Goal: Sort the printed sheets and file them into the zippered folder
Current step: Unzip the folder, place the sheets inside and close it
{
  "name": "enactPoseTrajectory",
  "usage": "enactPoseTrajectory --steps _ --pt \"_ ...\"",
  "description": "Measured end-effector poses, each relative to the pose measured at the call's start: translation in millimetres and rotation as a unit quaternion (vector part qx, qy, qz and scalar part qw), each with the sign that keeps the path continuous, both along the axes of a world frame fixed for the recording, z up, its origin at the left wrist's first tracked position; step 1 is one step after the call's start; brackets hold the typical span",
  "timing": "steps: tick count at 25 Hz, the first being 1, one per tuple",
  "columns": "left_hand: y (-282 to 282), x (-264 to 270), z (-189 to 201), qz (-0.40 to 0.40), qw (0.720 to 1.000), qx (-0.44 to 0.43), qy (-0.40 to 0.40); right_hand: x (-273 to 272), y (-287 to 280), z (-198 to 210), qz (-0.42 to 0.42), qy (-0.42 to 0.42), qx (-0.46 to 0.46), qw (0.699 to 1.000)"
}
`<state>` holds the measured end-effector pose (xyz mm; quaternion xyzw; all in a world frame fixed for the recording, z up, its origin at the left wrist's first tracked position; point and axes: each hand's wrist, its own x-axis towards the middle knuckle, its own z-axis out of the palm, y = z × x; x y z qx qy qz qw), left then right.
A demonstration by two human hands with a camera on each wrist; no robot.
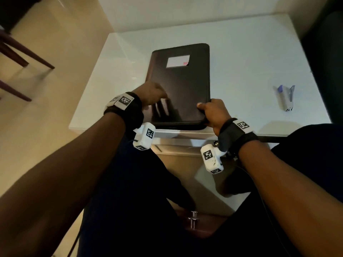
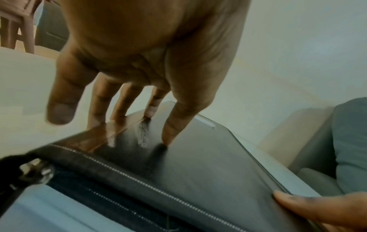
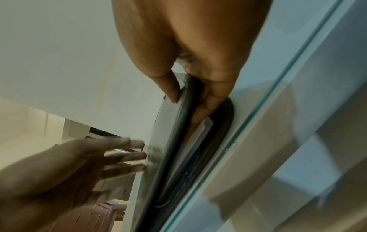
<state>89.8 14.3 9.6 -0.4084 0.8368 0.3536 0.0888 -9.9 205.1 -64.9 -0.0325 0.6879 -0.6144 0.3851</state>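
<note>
Directly ahead of me, a black zippered folder (image 1: 181,86) lies flat on a glossy white table (image 1: 241,58), its near edge at the table's front edge. The cover is smooth, with rounded corners and a white label (image 1: 177,61) near the far end. In the right wrist view the near corner gapes, and white printed sheets (image 3: 198,133) show between the covers. My right hand (image 1: 213,113) pinches that corner, thumb on top, fingers curled under the cover. My left hand (image 1: 151,94) is spread, straight fingertips (image 2: 168,138) touching the cover. A metal zip track (image 2: 158,190) runs along the near edge. Well apart to the right lies a blue-grey stapler (image 1: 286,98).
</note>
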Motion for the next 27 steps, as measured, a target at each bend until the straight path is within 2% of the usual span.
enactPoseTrajectory --steps 2,4,7,12,15,17,19,20,21,22,24,25,27 --pt "-19 10 -15 0.028 0.997 -0.045 -0.055 -1 0 -2 -0.008 0.007 0.021 1.0" --pt "-28 16 -29 0.037 0.996 -0.018 -0.083 -4 -3 -5 -0.017 0.004 0.027 0.999" --pt "-33 16 -41 0.032 0.997 -0.027 -0.068 -11 -7 -13 -0.021 0.007 0.025 0.999" --pt "-38 2 -39 0.03 0.999 -0.009 -0.015 -35 -15 -6 -0.028 0.027 0.041 0.998" --pt "-47 2 -31 -0.003 1.0 -0.016 -0.024 -50 -13 -5 -0.009 0.082 0.125 0.989" --pt "-58 14 -29 -0.002 0.999 -0.004 -0.042 -49 -10 -3 -0.028 0.172 0.215 0.961" --pt "-64 28 -26 -0.018 0.996 0.004 -0.083 -23 -9 5 -0.056 0.317 0.293 0.9" --pt "-64 34 -25 -0.029 0.994 0.017 -0.1 -5 -13 7 -0.054 0.388 0.289 0.873" --pt "-64 39 -26 -0.03 0.993 0.037 -0.106 18 -21 8 -0.025 0.435 0.25 0.865" --pt "-62 43 -25 -0.023 0.993 0.052 -0.106 41 -33 6 0.038 0.452 0.198 0.869" --pt "-57 45 -25 -0.025 0.992 0.056 -0.113 77 -58 -3 0.183 0.423 0.146 0.875" --pt "-55 45 -27 -0.034 0.991 0.046 -0.123 89 -71 -11 0.222 0.401 0.145 0.877" --pt "-52 42 -27 -0.056 0.989 0.011 -0.14 102 -93 -21 0.231 0.384 0.158 0.88"
